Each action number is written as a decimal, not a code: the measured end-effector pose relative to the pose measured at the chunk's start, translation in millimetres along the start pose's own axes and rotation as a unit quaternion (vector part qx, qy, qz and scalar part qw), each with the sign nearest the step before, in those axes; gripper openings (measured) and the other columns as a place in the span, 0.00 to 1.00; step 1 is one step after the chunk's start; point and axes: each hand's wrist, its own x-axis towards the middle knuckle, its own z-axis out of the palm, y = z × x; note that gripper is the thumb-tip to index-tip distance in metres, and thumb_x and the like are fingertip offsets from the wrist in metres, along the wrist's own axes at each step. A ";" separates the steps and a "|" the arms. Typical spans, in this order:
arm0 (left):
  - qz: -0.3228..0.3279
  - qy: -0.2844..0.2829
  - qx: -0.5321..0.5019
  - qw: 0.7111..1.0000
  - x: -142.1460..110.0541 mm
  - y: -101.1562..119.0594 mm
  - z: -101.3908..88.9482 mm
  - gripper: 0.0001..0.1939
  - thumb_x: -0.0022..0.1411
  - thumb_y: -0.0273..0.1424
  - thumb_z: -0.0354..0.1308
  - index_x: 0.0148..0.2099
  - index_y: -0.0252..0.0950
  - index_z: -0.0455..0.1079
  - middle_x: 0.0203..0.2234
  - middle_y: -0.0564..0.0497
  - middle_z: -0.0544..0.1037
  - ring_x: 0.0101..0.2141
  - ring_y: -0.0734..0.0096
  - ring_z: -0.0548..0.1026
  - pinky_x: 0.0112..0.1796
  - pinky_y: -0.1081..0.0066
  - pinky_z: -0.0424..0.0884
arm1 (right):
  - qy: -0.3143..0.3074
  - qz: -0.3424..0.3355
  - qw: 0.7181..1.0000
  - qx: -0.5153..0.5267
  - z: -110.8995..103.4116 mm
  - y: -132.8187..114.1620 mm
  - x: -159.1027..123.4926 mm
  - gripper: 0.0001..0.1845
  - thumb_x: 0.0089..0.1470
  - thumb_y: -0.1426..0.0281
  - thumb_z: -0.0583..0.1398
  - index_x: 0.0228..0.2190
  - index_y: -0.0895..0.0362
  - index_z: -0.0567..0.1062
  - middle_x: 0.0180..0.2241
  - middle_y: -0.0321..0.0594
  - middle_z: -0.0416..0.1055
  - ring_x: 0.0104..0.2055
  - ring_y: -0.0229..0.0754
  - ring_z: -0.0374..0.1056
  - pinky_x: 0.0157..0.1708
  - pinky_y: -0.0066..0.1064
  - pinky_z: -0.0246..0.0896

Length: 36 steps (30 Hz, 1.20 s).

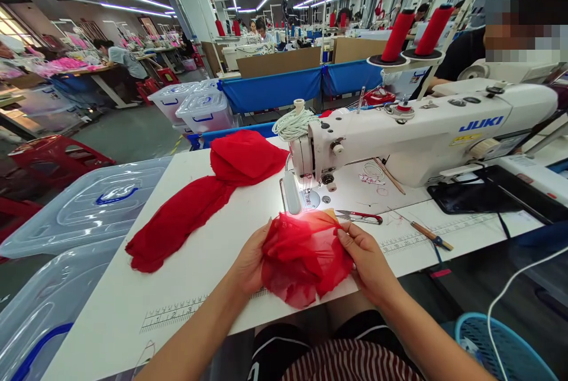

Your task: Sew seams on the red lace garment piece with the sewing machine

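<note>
A piece of sheer red fabric [306, 257] is spread between my two hands, just in front of the sewing machine [399, 132]. My left hand [252, 257] grips its left side, the fingertips partly hidden by the cloth. On the other side, my right hand [361, 251] pinches the upper right edge between thumb and fingers. Behind the fabric are the machine's lit needle plate [310, 199] and a small yellowish patch at the cloth's top edge. Red-handled thread snips [366, 217] lie close to my right hand.
Bunched red cloth [186, 215] lies on the table's left. To the right are a wooden-handled awl [432, 236] and a black phone [464, 196]. Clear plastic bins [89, 203] flank the table, and a blue basket [501, 333] stands below right. Another person [461, 61] sits behind the machine.
</note>
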 end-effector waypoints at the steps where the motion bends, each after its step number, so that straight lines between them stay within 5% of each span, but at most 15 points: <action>1: -0.005 0.004 -0.017 1.000 -0.3 0.4 -0.3 0.09 0.59 0.33 0.60 0.37 0.31 0.72 0.30 0.48 0.78 0.31 0.70 0.76 0.38 0.68 0.74 | 0.000 -0.043 0.997 -0.071 -1.6 1.7 -0.1 0.15 0.52 0.56 0.59 0.33 0.55 0.69 0.25 0.34 0.67 0.23 0.35 0.61 0.24 0.27 0.59; 3: 0.004 0.005 -0.018 1.000 -0.5 0.4 -0.8 0.09 0.60 0.32 0.59 0.39 0.31 0.72 0.33 0.47 0.79 0.33 0.69 0.76 0.40 0.67 0.74 | 0.052 -0.165 0.958 -0.227 -4.4 4.8 -2.0 0.13 0.55 0.61 0.56 0.39 0.55 0.69 0.33 0.40 0.69 0.28 0.39 0.64 0.27 0.31 0.62; 6: 0.043 -0.001 0.023 0.999 0.1 -0.9 -1.4 0.08 0.60 0.30 0.59 0.41 0.32 0.72 0.33 0.47 0.78 0.32 0.70 0.76 0.39 0.69 0.74 | 0.121 -0.395 0.836 -0.361 -4.0 7.1 -10.8 0.11 0.57 0.71 0.54 0.44 0.55 0.67 0.41 0.45 0.67 0.35 0.41 0.65 0.32 0.34 0.64; 9: 0.077 -0.001 0.046 0.996 0.0 -1.9 -1.1 0.07 0.58 0.28 0.61 0.40 0.32 0.72 0.31 0.49 0.78 0.31 0.73 0.75 0.37 0.73 0.73 | -0.072 -0.527 0.737 -0.417 2.6 9.3 -24.2 0.06 0.59 0.71 0.56 0.39 0.56 0.68 0.37 0.42 0.69 0.37 0.42 0.65 0.36 0.34 0.65; 10: 0.084 0.001 0.049 0.995 -0.3 -2.0 -0.8 0.07 0.58 0.28 0.62 0.40 0.32 0.71 0.31 0.50 0.77 0.30 0.74 0.75 0.36 0.73 0.73 | -0.135 -0.530 0.709 -0.446 5.1 11.1 -27.9 0.07 0.59 0.67 0.56 0.38 0.56 0.69 0.37 0.42 0.70 0.37 0.42 0.65 0.36 0.35 0.66; 12: 0.088 0.005 0.054 0.995 -1.4 -1.7 -0.2 0.09 0.56 0.27 0.64 0.40 0.32 0.71 0.31 0.50 0.77 0.30 0.74 0.75 0.35 0.74 0.73 | -0.161 -0.507 0.682 -0.502 8.8 16.7 -32.7 0.11 0.60 0.64 0.56 0.39 0.59 0.70 0.40 0.47 0.71 0.40 0.46 0.66 0.38 0.38 0.66; 16: 0.089 0.008 0.056 0.994 -2.4 -1.3 0.0 0.09 0.55 0.28 0.64 0.40 0.32 0.71 0.31 0.50 0.77 0.30 0.74 0.75 0.34 0.75 0.72 | -0.139 -0.479 0.690 -0.525 11.0 28.1 -35.4 0.10 0.60 0.69 0.55 0.40 0.60 0.71 0.39 0.47 0.72 0.39 0.45 0.66 0.37 0.37 0.66; 20: 0.090 -0.003 0.061 0.994 -1.7 -2.7 0.5 0.08 0.56 0.29 0.64 0.38 0.32 0.72 0.29 0.50 0.77 0.27 0.77 0.73 0.31 0.77 0.70 | -0.206 -0.503 0.683 -0.488 12.7 25.7 -39.9 0.07 0.60 0.72 0.55 0.39 0.58 0.71 0.35 0.40 0.74 0.34 0.39 0.66 0.33 0.31 0.64; 24: 0.077 -0.007 0.073 0.994 -2.6 -4.2 2.7 0.09 0.55 0.31 0.65 0.38 0.32 0.72 0.28 0.51 0.76 0.25 0.78 0.72 0.29 0.77 0.69 | -0.262 -0.495 0.697 -0.447 14.4 12.7 -44.6 0.13 0.61 0.62 0.54 0.39 0.58 0.71 0.34 0.39 0.75 0.32 0.38 0.67 0.33 0.32 0.63; 27: 0.069 -0.003 0.075 0.995 -2.8 -4.1 3.7 0.09 0.54 0.32 0.65 0.35 0.32 0.71 0.25 0.53 0.74 0.23 0.79 0.70 0.27 0.78 0.67 | -0.274 -0.473 0.732 -0.407 15.6 5.8 -44.3 0.19 0.59 0.55 0.54 0.37 0.58 0.71 0.36 0.41 0.74 0.35 0.39 0.68 0.36 0.33 0.65; 32: 0.072 0.003 0.076 0.995 -1.8 -3.9 4.5 0.10 0.53 0.31 0.66 0.35 0.32 0.71 0.24 0.53 0.73 0.23 0.79 0.70 0.27 0.79 0.67 | -0.203 -0.426 0.821 -0.322 22.0 2.2 -42.8 0.08 0.62 0.74 0.52 0.37 0.58 0.70 0.33 0.41 0.72 0.34 0.36 0.68 0.32 0.26 0.66; 34: 0.085 0.012 0.080 0.993 -4.7 -5.9 5.8 0.10 0.54 0.31 0.65 0.36 0.32 0.70 0.25 0.53 0.74 0.24 0.79 0.70 0.27 0.79 0.67 | -0.194 -0.446 0.815 -0.314 25.6 3.3 -44.1 0.07 0.62 0.74 0.52 0.39 0.58 0.69 0.33 0.41 0.71 0.33 0.35 0.68 0.32 0.25 0.66; 36: 0.098 0.030 0.092 0.990 -11.7 -9.2 6.9 0.11 0.56 0.32 0.63 0.42 0.35 0.70 0.27 0.53 0.74 0.24 0.78 0.70 0.28 0.78 0.67 | -0.202 -0.496 0.774 -0.339 28.6 8.3 -45.7 0.09 0.62 0.67 0.53 0.40 0.58 0.69 0.34 0.43 0.71 0.35 0.37 0.68 0.33 0.26 0.67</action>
